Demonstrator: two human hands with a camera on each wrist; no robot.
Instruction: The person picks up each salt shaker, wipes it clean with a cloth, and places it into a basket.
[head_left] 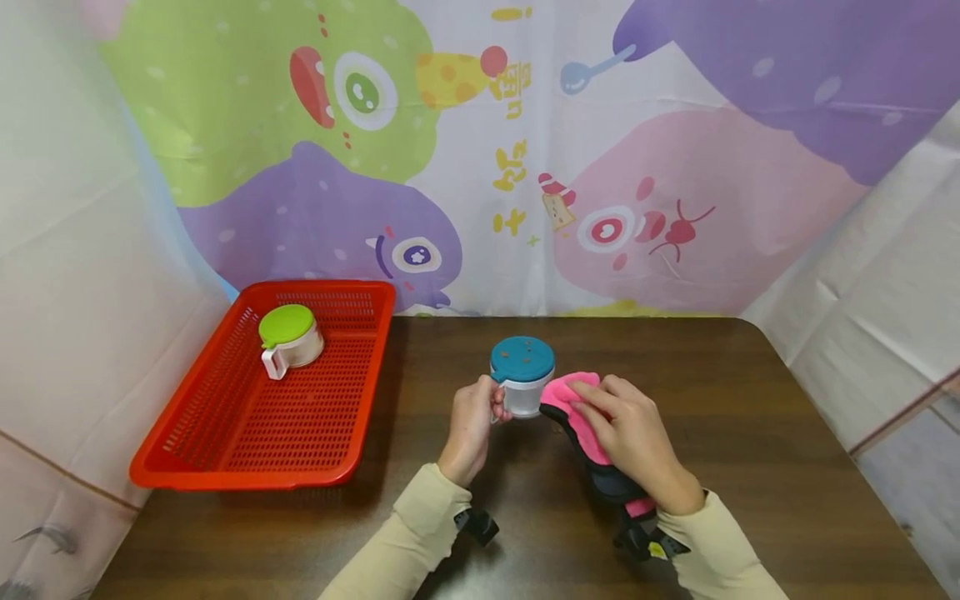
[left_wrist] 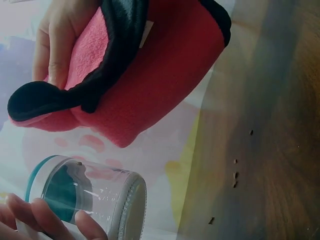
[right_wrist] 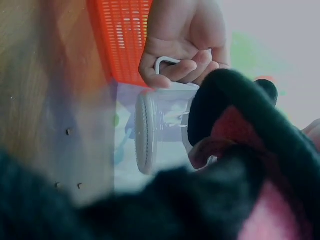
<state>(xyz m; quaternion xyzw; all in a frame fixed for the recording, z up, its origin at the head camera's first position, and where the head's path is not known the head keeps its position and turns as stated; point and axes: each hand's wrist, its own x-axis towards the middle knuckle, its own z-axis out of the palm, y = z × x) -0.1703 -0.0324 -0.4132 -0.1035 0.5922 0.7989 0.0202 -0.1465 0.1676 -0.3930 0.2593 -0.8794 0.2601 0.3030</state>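
A clear jar (head_left: 525, 398) with a blue lid (head_left: 522, 358) is held up above the table by its white handle, round which the left hand (head_left: 471, 421) curls its fingers. Small brown bits lie on the lid. The right hand (head_left: 630, 429) pinches a pink cloth (head_left: 573, 400) with black edging close to the jar's right side. In the left wrist view the cloth (left_wrist: 160, 75) hangs apart from the jar (left_wrist: 95, 190). In the right wrist view the cloth hides part of the jar (right_wrist: 165, 125).
A red basket (head_left: 367, 375) stands at the left of the brown table (head_left: 712, 400), with a green-lidded jar (head_left: 300, 343) inside it. Several small brown bits (left_wrist: 235, 175) lie on the tabletop. A printed cartoon curtain (head_left: 495, 275) hangs behind the table.
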